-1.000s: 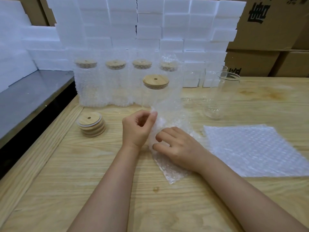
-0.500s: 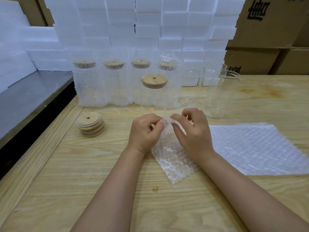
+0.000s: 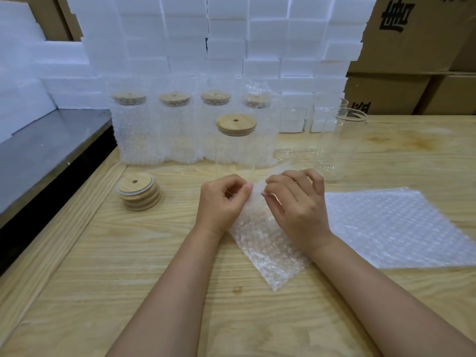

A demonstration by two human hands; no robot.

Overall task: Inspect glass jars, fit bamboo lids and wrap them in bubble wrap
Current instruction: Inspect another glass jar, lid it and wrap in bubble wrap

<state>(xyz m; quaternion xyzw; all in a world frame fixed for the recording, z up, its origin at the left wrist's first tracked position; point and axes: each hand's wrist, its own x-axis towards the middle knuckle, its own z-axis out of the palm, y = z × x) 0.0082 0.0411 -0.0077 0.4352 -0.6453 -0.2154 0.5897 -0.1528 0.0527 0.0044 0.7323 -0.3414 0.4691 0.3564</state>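
A bubble wrap bag [image 3: 268, 251] lies on the wooden table [image 3: 128, 279] in front of me. My left hand [image 3: 221, 202] and my right hand [image 3: 296, 199] both pinch its far edge, fingertips close together. Just beyond my hands stands a clear glass jar [image 3: 235, 150] with a bamboo lid [image 3: 236, 124] on it. Behind it stands a row of several lidded jars wrapped in bubble wrap [image 3: 144, 130]. An open glass jar without a lid [image 3: 345, 145] stands to the right. A stack of bamboo lids [image 3: 137, 191] sits to the left.
A pile of flat bubble wrap bags [image 3: 396, 228] lies at the right. White foam blocks [image 3: 231, 47] are stacked along the back, cardboard boxes [image 3: 412, 34] behind them at the right. A dark metal surface [image 3: 38, 155] borders the table's left side.
My right hand has lifted off the flat bag and moved up to its far edge, meeting my left hand there. Both hands now pinch that edge.
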